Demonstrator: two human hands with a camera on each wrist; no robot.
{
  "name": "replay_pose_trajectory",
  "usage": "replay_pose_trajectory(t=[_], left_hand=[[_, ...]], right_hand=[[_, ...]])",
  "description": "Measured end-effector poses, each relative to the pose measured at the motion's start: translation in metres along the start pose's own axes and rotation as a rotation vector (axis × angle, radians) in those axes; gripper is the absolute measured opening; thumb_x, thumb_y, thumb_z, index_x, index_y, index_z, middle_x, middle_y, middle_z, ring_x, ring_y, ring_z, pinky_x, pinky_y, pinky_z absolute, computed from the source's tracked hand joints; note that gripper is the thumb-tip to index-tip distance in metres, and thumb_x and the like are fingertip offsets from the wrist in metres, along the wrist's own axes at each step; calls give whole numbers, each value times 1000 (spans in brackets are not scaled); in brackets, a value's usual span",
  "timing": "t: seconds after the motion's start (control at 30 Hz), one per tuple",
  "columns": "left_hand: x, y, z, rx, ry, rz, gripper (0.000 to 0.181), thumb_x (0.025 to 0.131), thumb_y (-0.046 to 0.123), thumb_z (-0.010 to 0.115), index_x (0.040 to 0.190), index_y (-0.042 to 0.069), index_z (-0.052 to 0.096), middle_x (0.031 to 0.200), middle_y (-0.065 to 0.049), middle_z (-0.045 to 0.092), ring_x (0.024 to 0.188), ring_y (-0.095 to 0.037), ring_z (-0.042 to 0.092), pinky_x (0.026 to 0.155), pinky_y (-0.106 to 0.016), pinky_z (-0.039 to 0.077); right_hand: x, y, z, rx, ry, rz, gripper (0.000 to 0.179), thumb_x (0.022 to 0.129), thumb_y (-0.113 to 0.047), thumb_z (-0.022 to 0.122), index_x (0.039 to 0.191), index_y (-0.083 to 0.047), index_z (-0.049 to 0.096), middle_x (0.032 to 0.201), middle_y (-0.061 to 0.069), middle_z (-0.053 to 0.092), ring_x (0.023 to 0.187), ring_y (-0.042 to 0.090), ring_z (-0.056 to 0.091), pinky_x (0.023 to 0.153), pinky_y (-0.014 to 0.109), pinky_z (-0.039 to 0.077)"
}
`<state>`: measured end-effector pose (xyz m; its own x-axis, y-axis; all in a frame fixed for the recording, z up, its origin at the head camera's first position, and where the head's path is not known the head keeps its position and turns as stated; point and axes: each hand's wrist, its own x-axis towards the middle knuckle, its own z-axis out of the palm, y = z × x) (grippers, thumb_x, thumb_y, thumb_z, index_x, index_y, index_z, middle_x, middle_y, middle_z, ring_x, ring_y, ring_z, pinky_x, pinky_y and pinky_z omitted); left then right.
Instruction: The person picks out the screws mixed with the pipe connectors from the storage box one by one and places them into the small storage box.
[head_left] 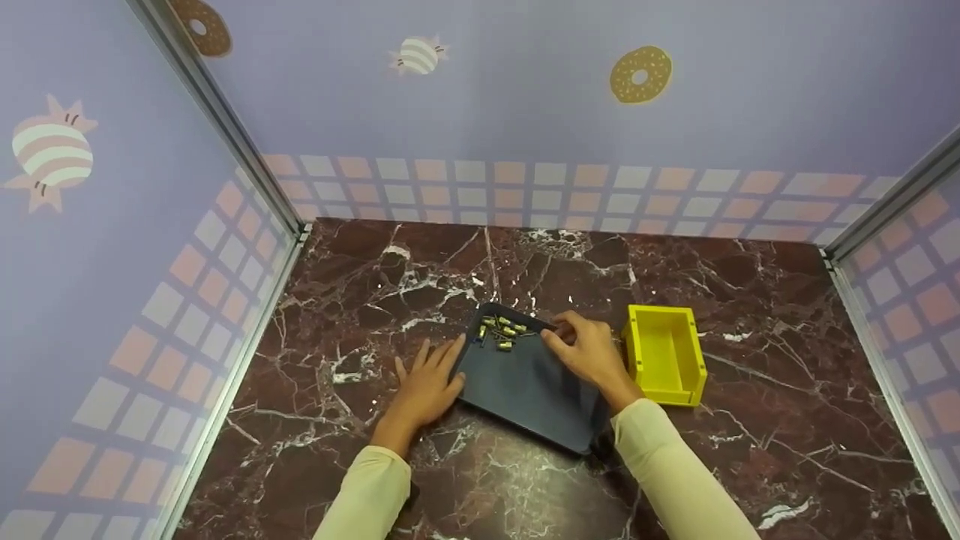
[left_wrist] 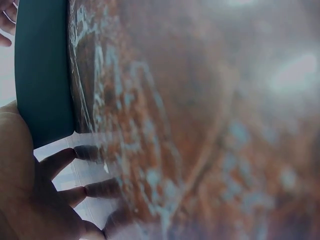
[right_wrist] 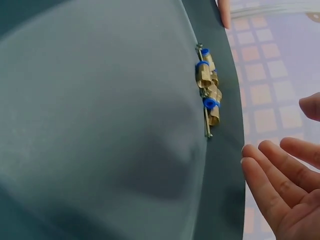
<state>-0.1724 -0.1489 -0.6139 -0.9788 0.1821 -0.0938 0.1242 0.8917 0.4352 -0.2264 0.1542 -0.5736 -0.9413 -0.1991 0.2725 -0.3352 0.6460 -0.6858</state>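
Note:
A dark grey tray [head_left: 525, 397] lies at an angle on the marbled surface. In its far left corner sits a small heap of brass push-fit fittings with blue rings [head_left: 510, 328] and some thin screws [right_wrist: 208, 125]. My left hand [head_left: 424, 386] rests at the tray's left edge, fingers spread, the thumb against the rim; its fingertips touch the surface in the left wrist view. Over the tray's right edge hovers my right hand [head_left: 589, 351], to the right of the fittings. In the right wrist view its fingers are loosely extended, the thumb apart, and nothing shows between them.
A yellow plastic bin [head_left: 666, 356] stands right of the tray, close to my right hand. Patterned panels [head_left: 525, 97] wall in the back and both sides of the marbled surface [head_left: 337, 300].

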Motion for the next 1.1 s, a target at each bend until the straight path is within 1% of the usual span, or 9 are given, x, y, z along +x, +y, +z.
replay_pose_trajectory(t=[0.2,0.33,0.43,0.53,0.63,0.87,1.1], left_hand=[[0,0,1,-16,5,10,66,104,44,47,164,39,20,165,4,37,158,-39,16,114,-82,0],[0,-1,1,-10,-3,10,66,104,43,47,164,39,19,165,4,37,158,-39,15,113,-82,-1],[1,-1,1,-1,-6,8,66,105,44,46,164,41,17,166,4,36,158,-38,15,113,-82,-1],[1,-1,1,6,-3,9,66,105,44,46,164,40,17,166,4,36,158,-38,15,113,-82,-1],[1,-2,1,-2,1,15,66,104,43,47,164,39,19,165,3,37,158,-39,15,113,-83,0],[0,-1,0,-2,3,12,67,104,44,48,164,39,19,165,4,37,158,-38,16,113,-82,0],[0,-1,0,-2,-3,15,66,104,44,46,164,39,18,166,4,36,158,-39,15,113,-83,-1]], right_hand=[[7,-2,10,-1,-63,6,36,92,-35,75,113,-5,75,86,5,78,74,17,74,71,40,61],[13,-3,17,5,-101,-3,34,92,-34,75,110,-5,76,86,4,78,73,16,73,70,40,61],[18,-4,22,6,-123,-17,29,92,-33,76,105,-7,76,84,2,78,72,14,72,69,38,60],[22,-5,28,11,-139,-36,25,92,-28,76,101,-6,76,84,3,78,72,15,72,69,38,60],[24,-5,32,20,-152,-47,23,90,-24,78,101,-3,77,84,5,78,74,18,74,70,40,61],[27,-5,41,-26,-198,-74,20,90,-25,78,98,-7,77,88,5,76,76,17,73,72,37,61],[30,-7,47,-38,-234,-83,22,90,-23,78,101,-4,77,88,7,78,76,20,74,72,39,61]])
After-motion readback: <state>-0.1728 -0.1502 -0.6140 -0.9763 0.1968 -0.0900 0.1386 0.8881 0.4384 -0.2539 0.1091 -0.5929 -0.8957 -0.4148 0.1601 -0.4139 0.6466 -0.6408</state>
